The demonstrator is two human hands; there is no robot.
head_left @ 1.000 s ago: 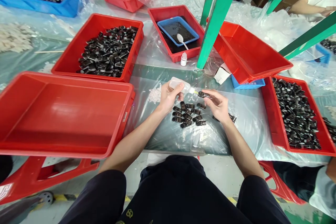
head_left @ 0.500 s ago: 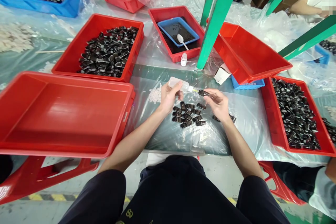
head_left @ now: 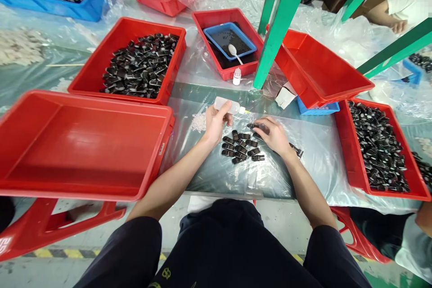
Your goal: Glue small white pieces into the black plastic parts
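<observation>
My left hand [head_left: 218,122] is closed round a clear squeeze bottle [head_left: 227,105] with a white cap and a thin yellowish needle tip pointing right. My right hand [head_left: 272,132] pinches a small black clip-like part [head_left: 251,125] low over the plastic-covered table, right of and below the needle tip and apart from it. Several similar black parts [head_left: 240,148] lie in a loose group just below, between my forearms. More black parts [head_left: 297,150] lie partly hidden by my right wrist. A pile of small white pieces [head_left: 199,122] sits left of my left hand.
Red bins of black parts stand at the back left [head_left: 126,22] and right [head_left: 349,180]. A red bin [head_left: 84,144] without parts lies near left. Behind my hands are a small white bottle [head_left: 236,76], a blue tray [head_left: 216,49] with a spoon [head_left: 232,49], and a green post [head_left: 273,40].
My right hand has moved the black part down and left, away from the needle tip toward the group on the table. My left hand and the bottle have shifted slightly left.
</observation>
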